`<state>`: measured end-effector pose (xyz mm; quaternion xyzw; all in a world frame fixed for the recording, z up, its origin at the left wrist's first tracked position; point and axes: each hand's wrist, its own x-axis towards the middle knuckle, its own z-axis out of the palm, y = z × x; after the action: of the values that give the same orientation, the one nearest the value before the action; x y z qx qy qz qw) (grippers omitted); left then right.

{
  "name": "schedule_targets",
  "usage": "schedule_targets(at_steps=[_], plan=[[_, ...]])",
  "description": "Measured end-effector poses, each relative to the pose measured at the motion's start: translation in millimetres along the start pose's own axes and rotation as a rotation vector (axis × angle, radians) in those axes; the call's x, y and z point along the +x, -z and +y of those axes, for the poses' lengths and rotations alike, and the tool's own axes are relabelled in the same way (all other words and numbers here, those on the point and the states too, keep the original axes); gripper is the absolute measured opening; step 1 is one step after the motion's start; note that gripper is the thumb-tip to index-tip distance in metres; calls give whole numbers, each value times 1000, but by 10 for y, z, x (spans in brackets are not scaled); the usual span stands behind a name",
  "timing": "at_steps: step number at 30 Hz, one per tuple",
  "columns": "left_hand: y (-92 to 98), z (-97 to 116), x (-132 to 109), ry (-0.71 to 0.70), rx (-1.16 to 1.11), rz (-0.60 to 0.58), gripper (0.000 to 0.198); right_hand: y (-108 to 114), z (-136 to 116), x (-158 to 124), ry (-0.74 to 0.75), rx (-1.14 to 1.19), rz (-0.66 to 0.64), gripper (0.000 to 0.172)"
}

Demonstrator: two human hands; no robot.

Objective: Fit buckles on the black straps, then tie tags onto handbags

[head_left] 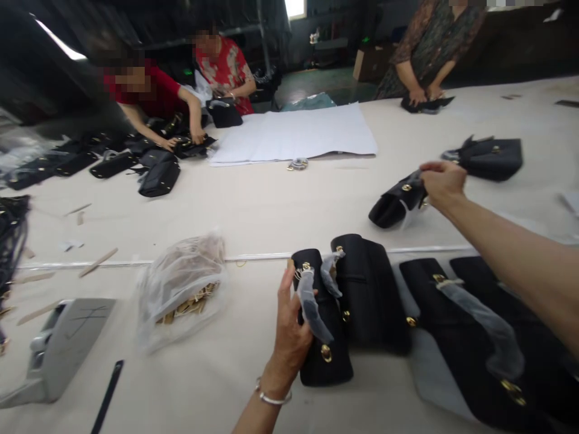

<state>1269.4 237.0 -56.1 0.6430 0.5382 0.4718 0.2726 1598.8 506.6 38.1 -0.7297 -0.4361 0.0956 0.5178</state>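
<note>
My left hand, with a bracelet at its wrist, is closed around the left side of a black bag with gold rings and a plastic-wrapped handle. Beside it lies another black bag. Farther out, my right hand pinches the wrapped handle end of a small black bag, which tilts down to the left. Just behind that hand sits one more black bag. Larger black bags lie under my right forearm.
On the left are a clear plastic bag of brown pieces, a grey tape dispenser and a black strip. White sheets lie across the table. Three people handle black bags at the far side.
</note>
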Motion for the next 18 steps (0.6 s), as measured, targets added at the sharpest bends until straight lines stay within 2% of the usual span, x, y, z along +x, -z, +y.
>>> schedule_targets(at_steps=[2, 5, 7, 9, 12, 14, 16, 18], plan=[[42, 96, -87, 5, 0, 60, 29, 149, -228, -30, 12, 55, -76, 26], [169, 231, -120, 91, -16, -7, 27, 490, -574, -49, 28, 133, -177, 21], [256, 292, -115, 178, 21, -48, 27, 812, -842, -92, 51, 181, -231, 20], [341, 346, -137, 247, 56, -18, 32, 1192, -1157, -219, 109, 299, -317, 15], [476, 462, -247, 280, -4, 43, 37, 1731, -1671, -617, 266, 574, -570, 15], [570, 582, -364, 280, -134, 60, 38, 1977, -1991, -994, 354, 661, -689, 13], [663, 734, -511, 326, -372, 38, 40, 2110, -2262, -1412, 407, 691, -737, 14], [755, 893, -675, 426, -680, -38, 45, 2152, -2460, -1833, 413, 719, -760, 17]])
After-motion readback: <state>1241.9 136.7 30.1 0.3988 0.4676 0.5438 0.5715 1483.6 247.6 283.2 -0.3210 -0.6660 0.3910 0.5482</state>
